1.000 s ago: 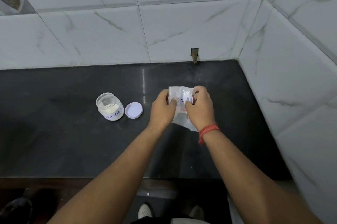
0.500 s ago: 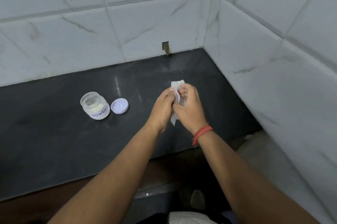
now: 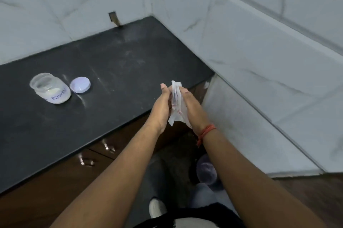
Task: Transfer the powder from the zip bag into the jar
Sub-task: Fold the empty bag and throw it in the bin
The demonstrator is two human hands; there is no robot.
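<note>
Zip bag (image 3: 176, 105) pressed between both hands, open jar (image 3: 49, 88) and lid (image 3: 80, 85) well left

The dark, dusty surface (image 3: 118, 72) runs into a corner of pale marbled wall tiles. On it stands an open clear jar (image 3: 51, 88) holding white powder, and its round lid (image 3: 80, 85) lies flat just beside, to the right.

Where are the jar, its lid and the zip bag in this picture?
jar (image 3: 51, 88), head view, on its glass side above the label.
lid (image 3: 80, 85), head view, on its middle.
zip bag (image 3: 176, 105), head view, on the strip showing between the two hands.
</note>
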